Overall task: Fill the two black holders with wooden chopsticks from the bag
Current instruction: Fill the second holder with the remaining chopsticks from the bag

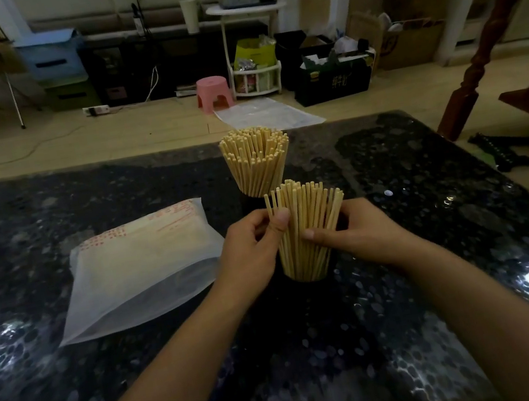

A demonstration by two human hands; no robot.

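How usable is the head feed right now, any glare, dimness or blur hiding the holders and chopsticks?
Head view: dim overall; the near black holder nearly melts into the dark table, the far one barely shows. Glare spots on the tabletop at lower left and right. Chopsticks and both hands, left and right, are sharp; the top-left corner is smeared, and wide-angle bending curves the edges.

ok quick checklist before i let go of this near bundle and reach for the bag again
1. Near holder upright on the table: ok.
2. Near chopsticks seated in it: ok, though they fan outward.
3. Left hand and right hand both grip the bundle: ok.
4. Far holder's chopsticks full and standing: ok.
5. Bag lies within reach at left: ok.
6. Chopsticks left in the bag: cannot tell.
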